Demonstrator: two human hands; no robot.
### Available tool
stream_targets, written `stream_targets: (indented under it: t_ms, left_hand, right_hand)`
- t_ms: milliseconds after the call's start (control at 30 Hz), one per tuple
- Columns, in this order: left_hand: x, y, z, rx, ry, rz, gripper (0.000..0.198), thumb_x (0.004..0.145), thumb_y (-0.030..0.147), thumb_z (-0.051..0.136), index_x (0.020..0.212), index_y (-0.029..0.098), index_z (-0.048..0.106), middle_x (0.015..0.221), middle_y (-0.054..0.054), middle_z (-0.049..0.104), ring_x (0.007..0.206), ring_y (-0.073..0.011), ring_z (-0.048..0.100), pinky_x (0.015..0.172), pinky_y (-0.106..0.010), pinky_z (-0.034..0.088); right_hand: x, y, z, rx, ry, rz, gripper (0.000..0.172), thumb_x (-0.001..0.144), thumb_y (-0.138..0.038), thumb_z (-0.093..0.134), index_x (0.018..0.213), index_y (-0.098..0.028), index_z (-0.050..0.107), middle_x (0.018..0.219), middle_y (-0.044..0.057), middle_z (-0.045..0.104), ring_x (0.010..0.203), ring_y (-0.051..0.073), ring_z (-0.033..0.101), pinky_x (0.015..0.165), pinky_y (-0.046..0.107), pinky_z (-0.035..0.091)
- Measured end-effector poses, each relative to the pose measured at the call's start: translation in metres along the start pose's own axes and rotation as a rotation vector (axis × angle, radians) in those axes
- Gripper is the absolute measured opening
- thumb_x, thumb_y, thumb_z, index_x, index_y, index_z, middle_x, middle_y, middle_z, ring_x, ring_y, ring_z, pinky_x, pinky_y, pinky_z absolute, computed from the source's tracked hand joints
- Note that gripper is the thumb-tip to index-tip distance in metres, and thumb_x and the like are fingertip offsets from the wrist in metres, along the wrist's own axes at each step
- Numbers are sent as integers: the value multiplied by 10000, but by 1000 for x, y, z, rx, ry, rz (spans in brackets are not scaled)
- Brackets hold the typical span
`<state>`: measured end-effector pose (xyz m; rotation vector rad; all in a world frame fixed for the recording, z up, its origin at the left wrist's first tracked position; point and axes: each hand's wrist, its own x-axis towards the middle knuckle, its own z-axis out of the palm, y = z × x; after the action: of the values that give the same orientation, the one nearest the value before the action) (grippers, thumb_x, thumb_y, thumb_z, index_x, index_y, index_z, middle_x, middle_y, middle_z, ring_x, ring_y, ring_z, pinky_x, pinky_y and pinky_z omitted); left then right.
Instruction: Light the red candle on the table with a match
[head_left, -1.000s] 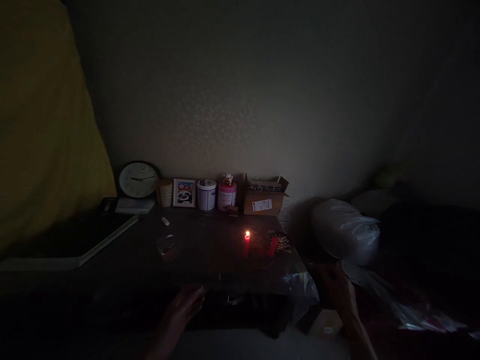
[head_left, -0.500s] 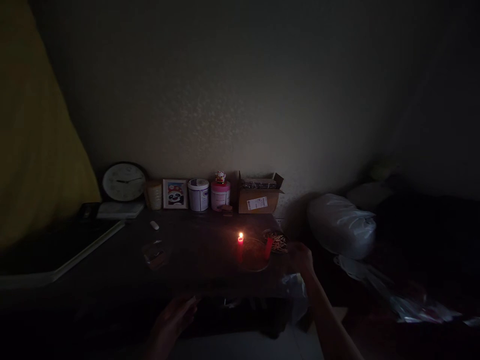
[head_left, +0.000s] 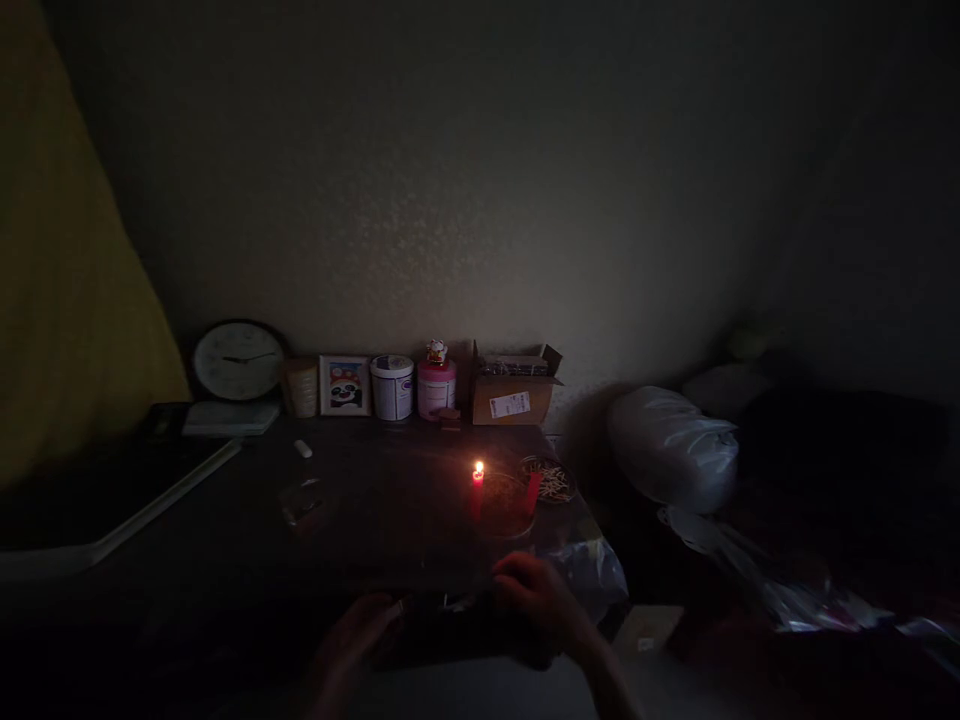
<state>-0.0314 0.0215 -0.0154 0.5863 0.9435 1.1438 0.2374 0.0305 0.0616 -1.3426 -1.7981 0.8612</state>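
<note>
My right hand (head_left: 534,592) is over the table's front edge, below the round dish (head_left: 504,532). Its fingers are pinched together, and the dark hides whatever may be between them. Lower left, my left hand (head_left: 358,634) is curled, with a small pale edge showing at its fingertips; I cannot make out what it is. A lit red candle (head_left: 478,490) stands upright at the dish's left side. An unlit red candle (head_left: 532,494) leans at its right side. Just beyond, a bowl (head_left: 553,482) holds many matchsticks.
Along the wall stand a clock (head_left: 238,361), a panda picture frame (head_left: 345,386), a white tub (head_left: 392,388), a pink tub (head_left: 436,390) with a cat figurine (head_left: 436,351), and a cardboard box (head_left: 511,402). A clear packet (head_left: 304,505) lies left; a white bag (head_left: 673,447) right.
My right hand has moved from beside the matchstick bowl leftward and down to the table's front edge. My left hand stays near the same place. The view has shifted slightly.
</note>
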Motion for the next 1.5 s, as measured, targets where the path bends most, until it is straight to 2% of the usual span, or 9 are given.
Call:
stream_targets:
  t_ms: [100, 167, 233, 333, 467, 667, 867, 1333, 1500]
  left_hand:
    - [4, -8, 4, 31, 17, 22, 271, 556, 343, 762, 745, 210, 621, 766, -61, 710, 888, -276, 644, 751, -388, 515]
    - [8, -14, 8, 89, 56, 74, 307, 504, 346, 792, 706, 195, 617, 640, -35, 677, 761, -254, 658, 686, -360, 506]
    - [11, -18, 9, 153, 49, 96, 336, 476, 378, 800, 675, 176, 620, 574, -20, 646, 669, -234, 648, 651, -351, 492]
    - [11, -17, 8, 262, 24, 158, 364, 451, 429, 796, 652, 178, 625, 598, -13, 652, 665, -217, 632, 679, -342, 478]
    - [4, -15, 6, 316, -19, 223, 378, 481, 438, 782, 729, 187, 647, 733, -27, 688, 751, -221, 626, 715, -322, 470]
    - [-2, -17, 2, 299, -91, 238, 317, 578, 379, 748, 815, 190, 655, 812, -36, 691, 823, -231, 621, 754, -324, 456]
    - [-7, -12, 5, 292, -92, 215, 327, 552, 360, 766, 810, 197, 650, 787, -31, 685, 796, -226, 617, 735, -323, 453]
    - [-7, -9, 2, 316, -94, 220, 349, 555, 345, 750, 850, 192, 641, 840, -47, 673, 867, -250, 599, 781, -339, 431]
    - [0, -16, -5, 312, -121, 268, 340, 542, 294, 748, 858, 211, 653, 839, -34, 687, 870, -256, 600, 781, -339, 430]
  right_hand:
    - [-3, -37, 48, -24, -97, -103, 156, 798, -229, 514, 837, -185, 659, 777, 0, 667, 718, 136, 606, 604, 189, 437]
    - [-4, -48, 73, -73, -5, -176, 130, 786, -183, 540, 844, -195, 655, 829, 8, 658, 778, 144, 602, 678, 205, 440]
    - [-6, -47, 91, -90, 86, -193, 136, 806, -185, 534, 884, -206, 643, 875, 20, 643, 831, 154, 593, 724, 221, 438]
    - [-11, -30, 106, -22, 113, -201, 164, 843, -278, 523, 971, -220, 608, 932, 29, 638, 881, 161, 591, 773, 235, 440]
    - [-16, -11, 113, 35, 81, -139, 206, 847, -358, 516, 957, -209, 606, 915, 38, 648, 848, 171, 614, 741, 234, 456]
    - [-16, -12, 117, 7, 52, -114, 198, 840, -363, 517, 913, -206, 615, 891, 38, 647, 829, 177, 613, 724, 235, 454]
    - [-15, -5, 121, -48, 34, -130, 177, 849, -333, 503, 906, -203, 609, 880, 41, 644, 829, 180, 599, 734, 243, 439]
    - [-15, -10, 121, -10, -5, -127, 245, 869, -395, 463, 845, -196, 603, 853, 38, 611, 782, 160, 592, 708, 230, 441]
    - [-16, -15, 120, -21, -47, -89, 267, 859, -410, 466, 913, -196, 616, 891, 56, 644, 827, 179, 610, 731, 246, 447]
